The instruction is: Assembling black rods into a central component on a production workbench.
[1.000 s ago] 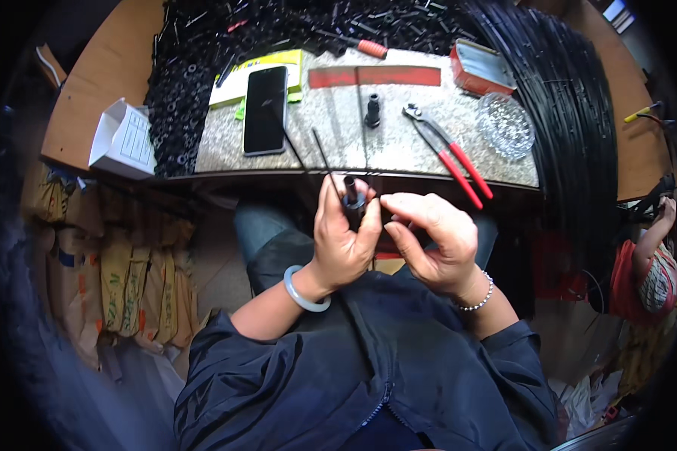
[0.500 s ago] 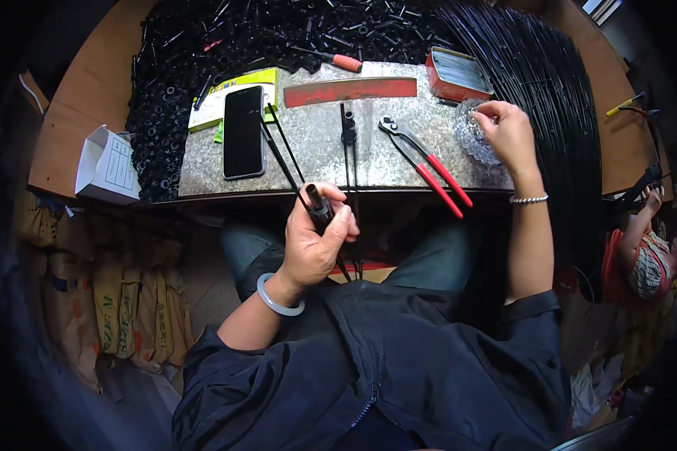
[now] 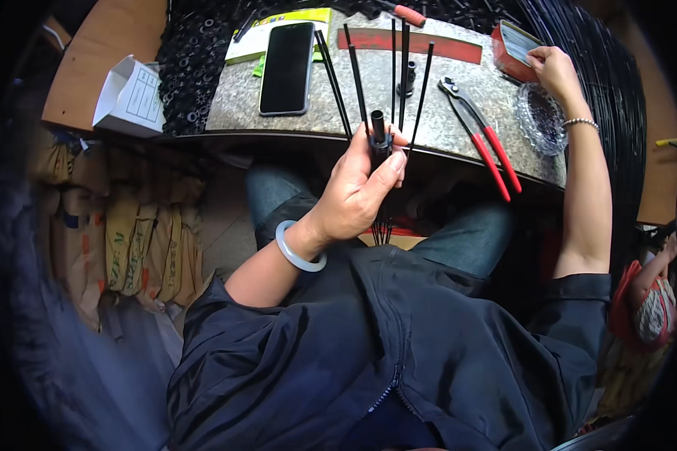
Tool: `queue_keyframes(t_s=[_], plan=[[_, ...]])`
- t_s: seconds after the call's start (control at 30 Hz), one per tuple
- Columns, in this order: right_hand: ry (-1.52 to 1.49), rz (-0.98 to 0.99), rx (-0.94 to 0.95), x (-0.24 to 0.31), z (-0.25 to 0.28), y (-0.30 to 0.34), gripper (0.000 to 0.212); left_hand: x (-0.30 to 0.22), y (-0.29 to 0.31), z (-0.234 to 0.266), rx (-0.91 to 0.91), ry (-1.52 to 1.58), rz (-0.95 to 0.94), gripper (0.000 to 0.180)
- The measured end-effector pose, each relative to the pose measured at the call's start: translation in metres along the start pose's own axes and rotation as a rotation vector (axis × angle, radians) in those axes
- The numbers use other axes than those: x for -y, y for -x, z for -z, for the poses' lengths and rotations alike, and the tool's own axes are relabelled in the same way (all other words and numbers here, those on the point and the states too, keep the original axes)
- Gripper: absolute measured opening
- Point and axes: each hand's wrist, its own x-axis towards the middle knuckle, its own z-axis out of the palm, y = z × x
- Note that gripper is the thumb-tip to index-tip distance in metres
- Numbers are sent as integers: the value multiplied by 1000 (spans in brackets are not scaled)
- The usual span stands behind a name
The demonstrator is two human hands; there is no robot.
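Note:
My left hand [image 3: 363,184] is closed around a black tubular hub [image 3: 378,131]. Several thin black rods fan out from it like umbrella ribs, and their other ends show below the hand. My right hand [image 3: 558,75] reaches to a red tin box [image 3: 510,64] filled with pale grey thin pieces. Its thumb and fingers are pinched together at the tin's right edge; what is between them, if anything, is too small to make out. Just below that wrist sits a clear glass dish [image 3: 530,134] with small dark bits inside. Red-handled cutting pliers [image 3: 478,135] lie on the speckled tabletop [image 3: 233,105].
A black phone [image 3: 286,69] lies beside a yellow-green box [image 3: 237,49]. Behind are a red strip [image 3: 444,46], a red-handled screwdriver [image 3: 410,15] and heaped black parts [image 3: 195,68]. Long black rods [image 3: 605,98] lie at right; a white carton [image 3: 130,98] stands left. Another person [image 3: 651,301] is far right.
My right hand has gone from the glass dish to the red tin. The hub in my left hand is now turned upright, its rods spread wider. The whole view has shifted.

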Motion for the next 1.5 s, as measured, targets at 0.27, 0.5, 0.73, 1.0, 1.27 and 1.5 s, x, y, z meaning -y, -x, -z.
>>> queue_keyframes(t_s=[0.27,0.5,0.73,1.0,1.27,1.5], plan=[[27,18,100,-8,-9,-19,18,4,5,5,26,-59,-30,18],[2,34,124,-8,-1,-14,17,9,4,1,-10,-100,-165,16],[52,83,89,-11,-3,-12,19,5,5,-2,-27,-32,-61,16],[81,73,-344,-7,2,-7,23,0,5,0,9,-98,-64,26],[-888,240,-611,122,43,116,12,-4,13,-6,-92,-113,-92,26],[-834,229,-468,184,41,213,15,-7,8,-11,-53,-88,-100,25]])
